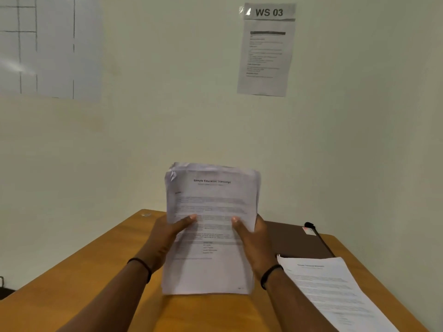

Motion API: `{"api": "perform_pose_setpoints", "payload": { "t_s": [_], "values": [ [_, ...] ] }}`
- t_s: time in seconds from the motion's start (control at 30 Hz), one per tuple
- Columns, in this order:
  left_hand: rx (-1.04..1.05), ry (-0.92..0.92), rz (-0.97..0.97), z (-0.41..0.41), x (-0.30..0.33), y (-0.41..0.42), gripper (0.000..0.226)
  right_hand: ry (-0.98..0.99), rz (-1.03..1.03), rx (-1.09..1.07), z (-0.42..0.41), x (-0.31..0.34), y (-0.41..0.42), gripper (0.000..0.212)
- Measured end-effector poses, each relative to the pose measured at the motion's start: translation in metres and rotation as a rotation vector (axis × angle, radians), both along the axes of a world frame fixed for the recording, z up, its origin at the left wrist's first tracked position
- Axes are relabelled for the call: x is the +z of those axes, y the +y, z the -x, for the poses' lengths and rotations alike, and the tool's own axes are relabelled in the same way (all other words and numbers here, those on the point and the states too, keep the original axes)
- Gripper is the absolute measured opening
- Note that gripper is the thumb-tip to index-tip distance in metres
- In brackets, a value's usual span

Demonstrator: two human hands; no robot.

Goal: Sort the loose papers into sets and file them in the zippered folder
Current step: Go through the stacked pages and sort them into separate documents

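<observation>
Folder [294, 240] behind sheet [335, 291], right of held stack [211, 226]

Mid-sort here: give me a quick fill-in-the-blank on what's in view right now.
1. The paper stack is held by ____ hands.
2. The brown folder lies to the ____ of the stack.
3. The wall sign reads WS ____.
4. One sheet lies partly on the ____, nearer than its far end.

Missing words: both; right; 03; folder
</observation>
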State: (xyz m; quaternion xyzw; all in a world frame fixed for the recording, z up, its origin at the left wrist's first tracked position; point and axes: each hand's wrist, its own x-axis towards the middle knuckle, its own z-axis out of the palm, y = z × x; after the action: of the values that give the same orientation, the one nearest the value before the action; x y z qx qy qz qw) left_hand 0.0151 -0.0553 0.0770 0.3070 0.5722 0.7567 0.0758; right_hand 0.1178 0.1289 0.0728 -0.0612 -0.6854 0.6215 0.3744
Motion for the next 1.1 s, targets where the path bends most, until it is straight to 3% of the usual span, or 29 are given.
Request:
{"api": "perform_pose_setpoints", "payload": {
  "t_s": [0.13, 0.27, 0.4, 0.5, 0.6, 0.73, 0.8, 0.9, 1.0, 1.1],
  "values": [
    [-0.017, 0.032, 0.005, 0.003, 0.016, -0.001, 0.058, 0.067, 0.008, -0.066, 0.002, 0.016, -0.001, 0.027],
    [0.038, 0.046, 0.042, 0.009, 0.008, -0.005, 0.065, 0.041, 0.026, -0.046, -0.004, 0.006, 0.004, 0.032],
    [0.085, 0.022, 0.038, 0.003, 0.003, 0.003, 0.032, 0.058, 0.019, -0.071, -0.006, 0.003, -0.001, 0.020],
    [0.077, 0.025, 0.044, -0.001, 0.013, 0.007, 0.025, 0.094, -0.029, -0.146, -0.004, 0.018, -0.005, 0.013],
    [0.035, -0.005, 0.107, -0.005, 0.015, 0.007, 0.030, 0.075, -0.063, -0.197, -0.003, 0.017, 0.001, 0.010],
    [-0.022, -0.035, 0.151, -0.007, 0.002, 0.004, 0.053, -0.046, -0.068, -0.208, 0.000, -0.011, 0.010, 0.007],
    [-0.072, -0.076, 0.114, -0.001, 0.002, 0.001, 0.062, -0.057, -0.088, -0.213, 0.005, -0.009, 0.013, 0.005],
    [-0.096, -0.191, 0.007, 0.015, 0.006, -0.003, 0.039, -0.100, -0.171, -0.181, 0.014, 0.007, 0.014, 0.008],
    [-0.114, -0.372, -0.115, 0.035, -0.005, -0.004, 0.035, -0.217, -0.273, -0.109, 0.025, 0.006, 0.012, 0.020],
    [-0.043, -0.544, -0.181, 0.052, -0.037, -0.001, 0.038, -0.391, -0.525, -0.241, 0.044, -0.015, 0.008, 0.039]
  ]
}}
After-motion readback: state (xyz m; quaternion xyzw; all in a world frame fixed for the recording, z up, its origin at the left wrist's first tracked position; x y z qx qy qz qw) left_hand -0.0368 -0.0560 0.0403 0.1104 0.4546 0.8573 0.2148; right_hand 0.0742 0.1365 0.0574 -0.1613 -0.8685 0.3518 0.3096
